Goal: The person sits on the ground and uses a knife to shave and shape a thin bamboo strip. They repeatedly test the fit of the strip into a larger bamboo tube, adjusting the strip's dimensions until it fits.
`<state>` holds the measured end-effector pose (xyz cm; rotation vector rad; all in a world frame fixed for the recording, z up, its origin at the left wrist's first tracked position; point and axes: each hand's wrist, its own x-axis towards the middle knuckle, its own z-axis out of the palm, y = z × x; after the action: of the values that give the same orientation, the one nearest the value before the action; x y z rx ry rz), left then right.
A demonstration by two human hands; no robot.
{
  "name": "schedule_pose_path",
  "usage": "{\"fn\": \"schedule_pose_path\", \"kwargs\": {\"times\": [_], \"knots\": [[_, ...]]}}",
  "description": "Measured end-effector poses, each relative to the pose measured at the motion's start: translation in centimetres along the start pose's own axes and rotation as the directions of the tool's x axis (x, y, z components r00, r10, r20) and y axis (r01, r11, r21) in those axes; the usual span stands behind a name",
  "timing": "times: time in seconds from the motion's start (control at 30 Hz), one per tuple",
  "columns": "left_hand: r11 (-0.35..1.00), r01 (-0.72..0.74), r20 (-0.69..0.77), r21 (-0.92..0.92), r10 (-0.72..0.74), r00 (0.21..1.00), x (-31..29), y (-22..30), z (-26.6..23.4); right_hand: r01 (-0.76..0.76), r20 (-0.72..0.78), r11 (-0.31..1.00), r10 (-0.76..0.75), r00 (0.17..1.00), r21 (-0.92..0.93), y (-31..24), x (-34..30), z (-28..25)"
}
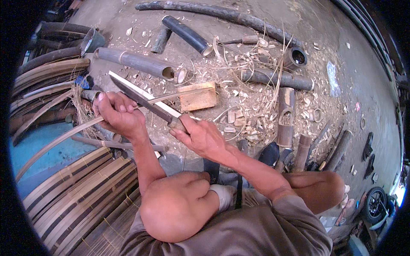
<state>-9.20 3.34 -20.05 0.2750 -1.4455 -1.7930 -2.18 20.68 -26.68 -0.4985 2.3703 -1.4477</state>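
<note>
My left hand [121, 116] is closed around a long, thin bamboo strip [60, 142]. The strip bends down to the lower left, and its other end crosses beneath the knife toward a pale wooden block [197, 100]. A long knife [143, 101] is gripped by its handle in my right hand [203, 135]. Its blade slants up and left past my left fingers, dark along one side and bright along the other. Where the blade crosses the strip, I cannot tell if they touch.
Bamboo tubes [132, 61], shavings [252, 123] and a wood-handled tool [245, 40] lie on the floor ahead. Bundled bamboo slats [81, 192] fill the lower left, beside a blue surface [47, 149]. More bamboo pieces [339, 149] stand right of my legs, near a wheel [376, 205].
</note>
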Motion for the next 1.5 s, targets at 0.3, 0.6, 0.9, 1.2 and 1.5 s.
{"fn": "schedule_pose_path", "kwargs": {"times": [0.3,0.6,0.9,1.2,1.5], "knots": [[0.999,-0.01,-0.08,-0.053,0.005,0.997,1.1,-0.5,-0.8,-0.12,-0.024,0.993,0.121,0.992,0.016,5.1,1.2,2.1],[0.998,-0.018,-0.044,-0.058,0.015,0.999,0.7,-0.2,-1.1,-0.315,-0.091,0.949,0.312,0.946,-0.023,14.9,1.9,2.7],[0.995,0.051,-0.062,-0.085,-0.057,0.996,1.2,-0.2,-1.5,-0.382,-0.14,0.918,0.367,0.92,-0.104,19.6,0.1,3.3],[0.98,-0.191,-0.123,-0.054,0.183,0.975,3.6,0.9,0.1,-0.522,-0.03,0.85,0.521,0.853,-0.074,18.3,-0.5,3.3],[0.998,-0.06,-0.043,-0.014,0.059,0.997,1.9,2.9,0.7,-0.204,0.004,0.957,0.208,0.978,0.206,4.0,1.0,0.7]]}}
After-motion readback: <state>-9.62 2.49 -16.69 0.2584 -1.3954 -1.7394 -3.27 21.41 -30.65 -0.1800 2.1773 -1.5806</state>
